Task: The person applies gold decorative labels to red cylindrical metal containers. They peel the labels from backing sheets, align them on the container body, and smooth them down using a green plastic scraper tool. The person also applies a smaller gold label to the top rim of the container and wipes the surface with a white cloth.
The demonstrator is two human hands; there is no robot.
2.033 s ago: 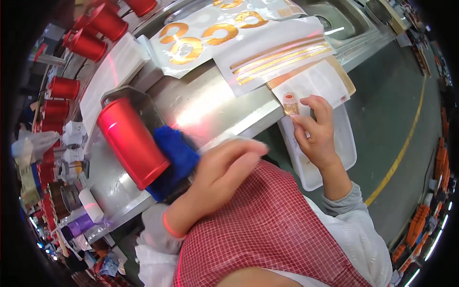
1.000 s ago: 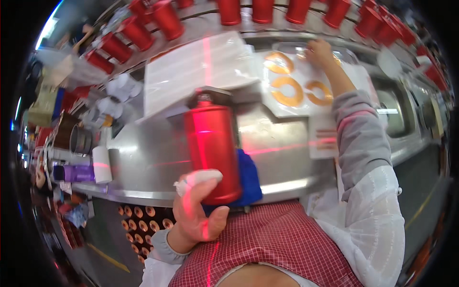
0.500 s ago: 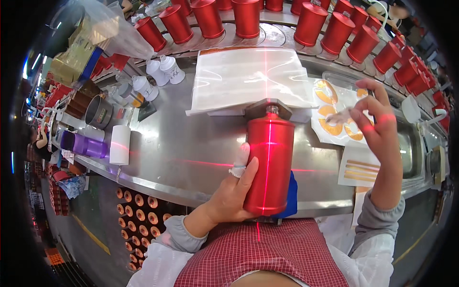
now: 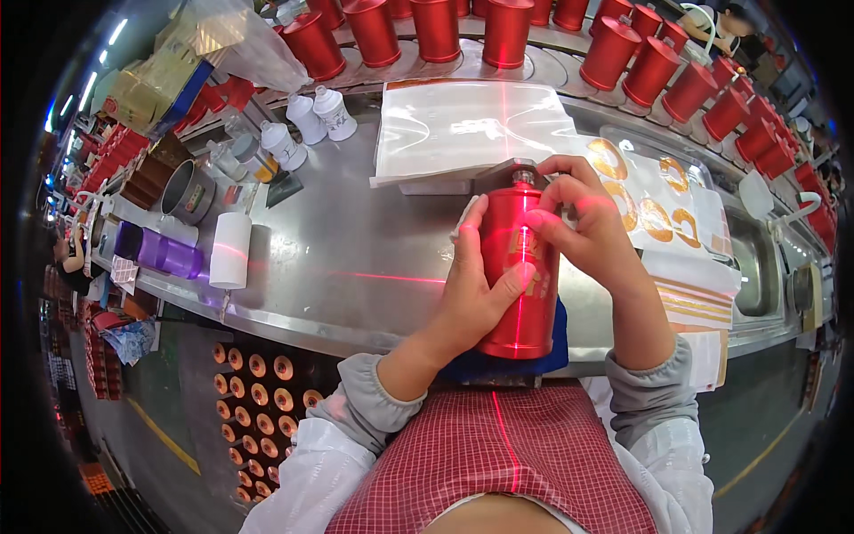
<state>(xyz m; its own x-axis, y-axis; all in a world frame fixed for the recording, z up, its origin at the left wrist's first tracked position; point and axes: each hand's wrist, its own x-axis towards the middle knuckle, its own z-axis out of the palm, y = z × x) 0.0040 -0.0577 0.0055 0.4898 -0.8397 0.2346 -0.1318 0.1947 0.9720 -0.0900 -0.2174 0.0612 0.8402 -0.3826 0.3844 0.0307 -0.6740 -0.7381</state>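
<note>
A glossy red bottle [image 4: 520, 294] stands upright on a blue pad [image 4: 556, 343] at the near edge of a steel bench [image 4: 356, 258]. My left hand [image 4: 471, 285] wraps around its left side, with a bit of white cloth behind the fingers. My right hand [image 4: 583, 227] presses on the bottle's upper right side, fingertips on the front face. A red laser line runs down the bottle and across the bench. Sheets with gold ring-shaped labels [image 4: 645, 209] lie just right of my hands.
Rows of red bottles [image 4: 498, 31] stand along the back on a curved conveyor. A stack of clear film sheets [image 4: 467, 129] lies behind the bottle. White jars [image 4: 307, 120], a metal pot [image 4: 187, 191], a white roll [image 4: 231, 249] and a purple container [image 4: 165, 254] sit at left.
My right hand came back from the label sheets and now presses on the bottle. The left hand kept its hold as the view swung back over the bench.
</note>
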